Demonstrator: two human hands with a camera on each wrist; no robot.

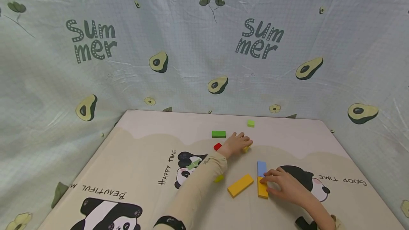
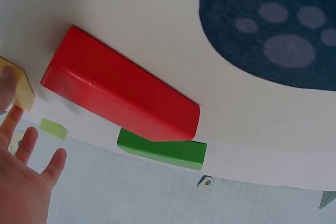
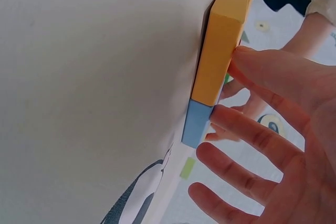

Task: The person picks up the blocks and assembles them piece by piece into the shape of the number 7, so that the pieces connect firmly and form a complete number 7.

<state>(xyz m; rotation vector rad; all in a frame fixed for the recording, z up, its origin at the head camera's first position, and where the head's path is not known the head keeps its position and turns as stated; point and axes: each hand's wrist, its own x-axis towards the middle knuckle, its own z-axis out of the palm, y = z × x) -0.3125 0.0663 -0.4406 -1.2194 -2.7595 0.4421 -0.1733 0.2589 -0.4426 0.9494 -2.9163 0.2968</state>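
My left hand reaches out over the far middle of the table and pinches a small yellow block. In the left wrist view the thumb and a finger meet that block at the left edge, with the other fingers spread. My right hand lies beside a yellow block joined end to end with a blue block. In the right wrist view its thumb touches the yellow block's edge, one fingertip is right at the seam, and the other fingers extend loosely.
Another long yellow block lies slantwise left of the yellow-blue row. A red block and a green block sit near the left hand. A light green block is farther back; a yellow-green block shows beside the left sleeve.
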